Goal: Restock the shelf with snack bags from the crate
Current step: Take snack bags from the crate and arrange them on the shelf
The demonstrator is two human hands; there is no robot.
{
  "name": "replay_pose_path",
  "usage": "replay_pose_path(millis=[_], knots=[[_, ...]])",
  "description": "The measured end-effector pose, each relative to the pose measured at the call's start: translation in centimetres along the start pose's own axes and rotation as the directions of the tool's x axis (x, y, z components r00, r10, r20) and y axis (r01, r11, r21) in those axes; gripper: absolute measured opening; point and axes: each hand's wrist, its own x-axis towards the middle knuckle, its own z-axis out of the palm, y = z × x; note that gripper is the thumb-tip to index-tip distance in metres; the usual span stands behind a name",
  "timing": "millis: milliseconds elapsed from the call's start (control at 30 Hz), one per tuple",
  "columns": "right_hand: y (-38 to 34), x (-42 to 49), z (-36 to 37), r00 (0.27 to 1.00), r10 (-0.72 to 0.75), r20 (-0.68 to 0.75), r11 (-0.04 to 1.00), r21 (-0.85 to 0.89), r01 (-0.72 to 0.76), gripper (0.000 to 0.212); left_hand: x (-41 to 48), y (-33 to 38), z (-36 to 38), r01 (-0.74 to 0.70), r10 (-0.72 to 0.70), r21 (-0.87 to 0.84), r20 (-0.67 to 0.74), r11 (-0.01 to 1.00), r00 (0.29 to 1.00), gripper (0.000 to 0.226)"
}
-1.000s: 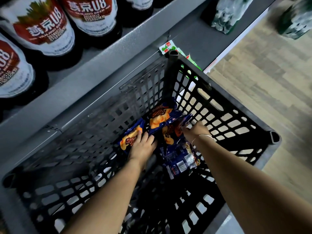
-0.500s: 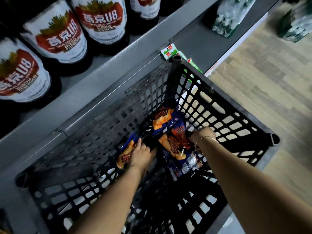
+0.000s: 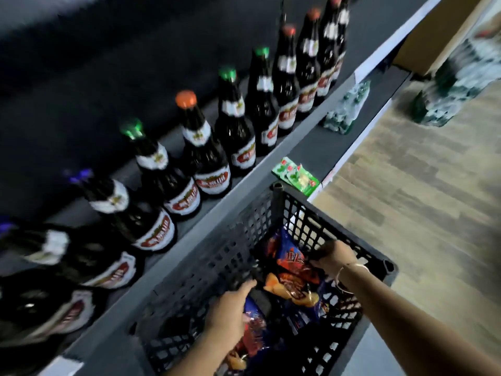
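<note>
Blue snack bags (image 3: 291,278) sit inside the black crate (image 3: 376,256) below the shelf (image 3: 306,139). Your left hand (image 3: 230,313) grips one bag (image 3: 253,332); your right hand (image 3: 334,256) pinches another's top edge.

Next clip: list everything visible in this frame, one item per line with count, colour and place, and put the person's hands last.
crate: one, dark grey plastic lattice, standing against the shelf edge at lower centre.
snack bags: several, exact count unclear, blue with orange and red print, inside the crate.
beer bottles: about ten in view, dark glass with red and white labels, caps green, orange, red or purple, in a row on the upper shelf.
green packets: a few, green and white, on the lower shelf ledge just beyond the crate.
wrapped bottle packs: two, green under clear film, one on the lower shelf, one on the floor.
floor: wood-pattern, right side.
left hand: grips a snack bag in the crate.
right hand: wears a bracelet, holds a snack bag's top edge.
</note>
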Motion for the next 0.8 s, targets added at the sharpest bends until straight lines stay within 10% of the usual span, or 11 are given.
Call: replay_pose_path(millis=[133, 500, 800], knots=[[-2.7, -4.9, -5.9, 0.990, -0.102, -0.098, 0.995, -0.006, 0.102, 0.019, -4.6, 2.7, -6.9, -0.054, 0.033, -0.221, -0.097, 0.974, 0.995, 0.037], [-9.9, -17.8, -23.9, 0.854, -0.338, -0.394, 0.862, 0.234, 0.450, 0.025, -18.5, 10.6, -24.8, -0.251, 0.067, -0.371, -0.443, 0.894, 0.894, 0.036], [-21.4, -27.0, -35.7, 0.579, -0.569, -0.584, 0.578, 0.217, 0.787, 0.009, -29.7, 12.2, -39.4, -0.392, 0.002, -0.269, -0.822, 0.880, 0.569, 0.029]])
